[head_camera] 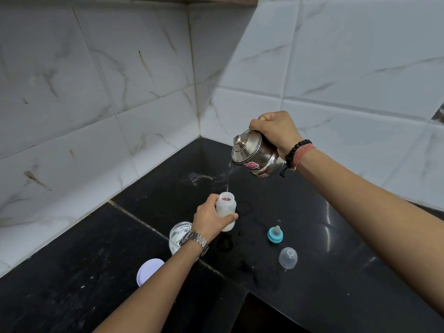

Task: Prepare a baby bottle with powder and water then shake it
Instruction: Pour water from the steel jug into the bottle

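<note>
A small translucent baby bottle stands upright and uncapped on the black counter, with whitish content in its lower part. My left hand grips its body from the left. My right hand holds a steel kettle by its handle, tilted to the left above the bottle. A thin stream of water falls from the spout toward the bottle's open mouth. The teal ring with its teat and the clear dome cap lie on the counter to the right.
A clear jar stands just behind my left wrist, partly hidden, and a white lid lies left of my forearm. Spilled water wets the counter near the corner. Tiled walls close the back and right; the counter edge drops off at the bottom.
</note>
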